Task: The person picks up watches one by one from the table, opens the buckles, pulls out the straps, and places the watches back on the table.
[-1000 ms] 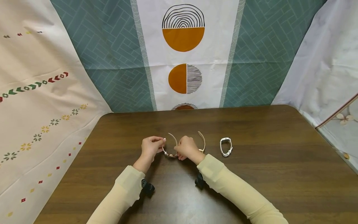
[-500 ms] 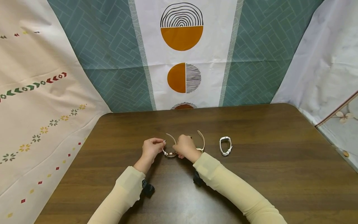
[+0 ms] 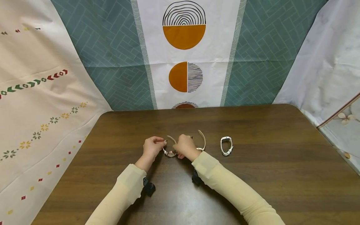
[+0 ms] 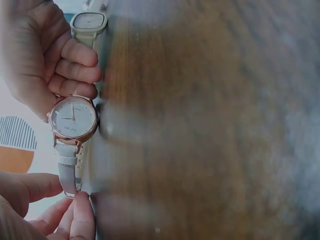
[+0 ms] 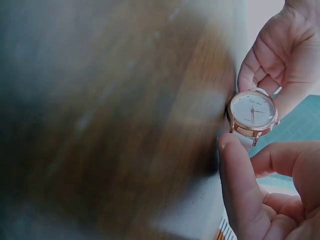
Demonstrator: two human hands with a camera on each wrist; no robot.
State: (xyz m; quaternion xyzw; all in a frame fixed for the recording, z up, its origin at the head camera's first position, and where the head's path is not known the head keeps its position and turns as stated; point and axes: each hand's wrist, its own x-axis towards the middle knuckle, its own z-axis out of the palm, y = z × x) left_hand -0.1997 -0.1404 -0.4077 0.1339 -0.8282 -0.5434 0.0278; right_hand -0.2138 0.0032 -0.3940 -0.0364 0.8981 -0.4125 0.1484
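Observation:
A wristwatch [image 3: 171, 154] with a rose-gold case, round white face and white strap is held between both hands. My left hand [image 3: 152, 148] pinches the buckle end of its strap [image 4: 69, 172]. On the other side, my right hand [image 3: 186, 146] pinches the strap close to the case, thumb and finger either side of it in the right wrist view. The free end of the strap curves up behind, between the hands. The face [image 5: 252, 110] is turned toward the person. Part of the right-hand strap is hidden by the fingers.
Just beyond the right hand is a second watch with a cream strap [image 3: 202, 139], partly covered by that hand; its squarish face [image 4: 89, 21] shows in the left wrist view. A white watch [image 3: 226, 153] with its strap looped lies farther right on the brown wooden table [image 3: 267, 147].
The watch has tilted so its round face shows more from above. My right hand has shifted slightly left; my left hand keeps its pinch on the buckle end.

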